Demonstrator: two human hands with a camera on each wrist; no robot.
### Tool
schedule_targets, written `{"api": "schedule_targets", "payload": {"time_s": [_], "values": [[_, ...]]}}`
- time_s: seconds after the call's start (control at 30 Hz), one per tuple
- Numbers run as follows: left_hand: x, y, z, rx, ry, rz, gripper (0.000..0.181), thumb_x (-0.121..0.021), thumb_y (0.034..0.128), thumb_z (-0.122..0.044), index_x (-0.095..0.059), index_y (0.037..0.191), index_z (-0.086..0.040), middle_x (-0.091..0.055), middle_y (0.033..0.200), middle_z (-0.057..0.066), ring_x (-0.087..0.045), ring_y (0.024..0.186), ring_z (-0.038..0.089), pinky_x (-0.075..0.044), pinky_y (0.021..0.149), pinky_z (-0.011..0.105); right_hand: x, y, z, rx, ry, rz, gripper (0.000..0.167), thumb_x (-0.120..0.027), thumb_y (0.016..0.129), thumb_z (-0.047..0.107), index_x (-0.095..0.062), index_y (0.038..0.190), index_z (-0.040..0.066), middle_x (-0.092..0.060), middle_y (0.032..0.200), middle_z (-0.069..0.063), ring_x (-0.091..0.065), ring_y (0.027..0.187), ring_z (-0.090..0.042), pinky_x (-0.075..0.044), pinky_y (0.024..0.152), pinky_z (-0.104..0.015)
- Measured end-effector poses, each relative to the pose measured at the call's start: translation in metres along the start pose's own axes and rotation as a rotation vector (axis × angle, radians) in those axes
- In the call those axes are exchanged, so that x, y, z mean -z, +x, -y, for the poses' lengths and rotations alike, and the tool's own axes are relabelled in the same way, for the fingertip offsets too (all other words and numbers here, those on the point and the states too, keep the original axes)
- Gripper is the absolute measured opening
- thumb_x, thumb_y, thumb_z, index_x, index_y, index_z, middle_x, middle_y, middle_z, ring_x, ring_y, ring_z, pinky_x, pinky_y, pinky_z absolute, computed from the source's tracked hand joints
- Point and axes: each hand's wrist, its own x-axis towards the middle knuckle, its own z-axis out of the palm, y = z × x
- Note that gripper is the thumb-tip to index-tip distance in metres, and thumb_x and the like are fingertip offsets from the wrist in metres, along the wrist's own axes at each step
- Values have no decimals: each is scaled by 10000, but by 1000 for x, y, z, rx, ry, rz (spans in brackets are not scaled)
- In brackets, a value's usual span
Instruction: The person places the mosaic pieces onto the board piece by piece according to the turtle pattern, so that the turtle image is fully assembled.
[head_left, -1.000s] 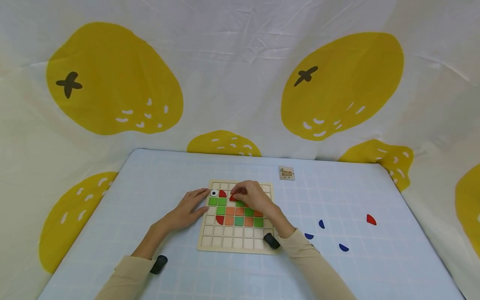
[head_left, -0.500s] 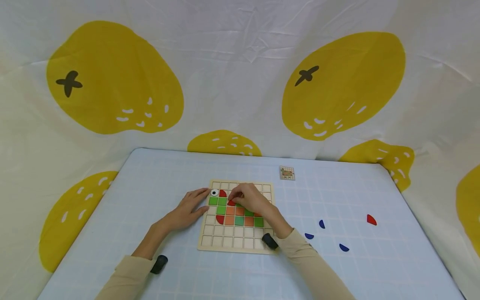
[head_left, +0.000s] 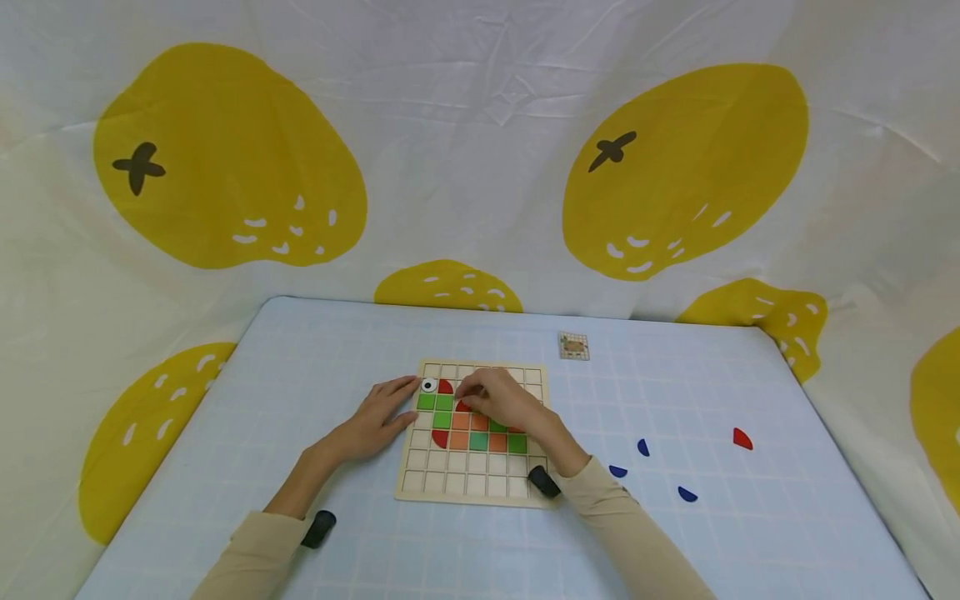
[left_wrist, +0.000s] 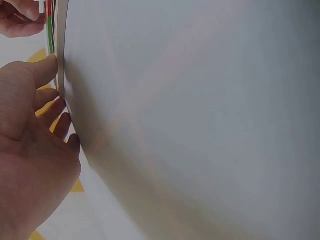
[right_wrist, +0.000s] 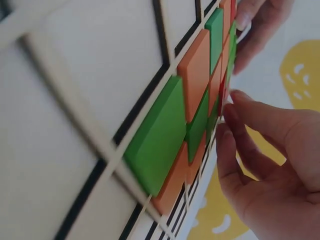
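Observation:
A square wooden grid board [head_left: 472, 484] lies on the table, with green, orange and teal square tiles set in its cells. My left hand [head_left: 369, 425] rests at the board's left edge, fingers extended; its thumb touches the rim in the left wrist view. Over the upper middle cells my right hand [head_left: 506, 398] pinches a red quarter-circle tile [head_left: 462, 407] down at a cell beside the green tiles [head_left: 442, 403]. The fingers partly cover that tile. A white eye tile [head_left: 428, 386] and two other red tiles, one of them [head_left: 440, 438] lower left, sit in the board.
Blue half-circle pieces [head_left: 687, 494] and a red quarter-circle piece [head_left: 742, 439] lie on the table to the right. A small pattern card [head_left: 573, 347] is behind the board. A fruit-print cloth [head_left: 465, 167] hangs at the table's back.
My right hand has brought the red tile slightly left and down onto the board, then stayed nearly still. The left hand has kept its place.

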Motion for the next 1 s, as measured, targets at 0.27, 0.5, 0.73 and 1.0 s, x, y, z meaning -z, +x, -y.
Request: {"api": "schedule_targets", "payload": {"time_s": [0.27,0.5,0.73,1.0], "values": [[0,1,0,-4,7,-7,623,-602,1056,-192,-341,1596,-25,-325,1633,191,-282,1469,415,-308,1159,626,15,-14,-4,-68,23,-40,153,-620,1023,27,-727,1118,-25,-715,1076,-124,-669,968,-227,-558,857,-299],[-1,-1,-2,-4,3,-9,615,-591,1062,-199,-341,1593,-14,-326,1627,208,-275,1466,432,-314,1152,636,17,-20,-10,-66,19,-32,178,-618,1025,42,-724,1152,-25,-710,1110,-117,-659,992,-234,-559,880,-323],[0,-1,-2,-6,1,-13,611,-595,1059,-185,-347,1588,-5,-327,1622,225,-284,1455,439,-315,1147,640,9,-12,-7,-55,37,22,195,-642,1003,21,-714,1175,-35,-702,1161,-136,-658,1040,-266,-550,910,-358],[-1,-1,1,-14,1,-12,616,-597,1059,-190,-343,1594,-20,-323,1632,203,-286,1460,427,-311,1152,636,2,-3,-1,-29,-1,40,166,-677,978,0,-737,1132,-19,-724,1118,-136,-664,1054,-279,-541,946,-401]]}}
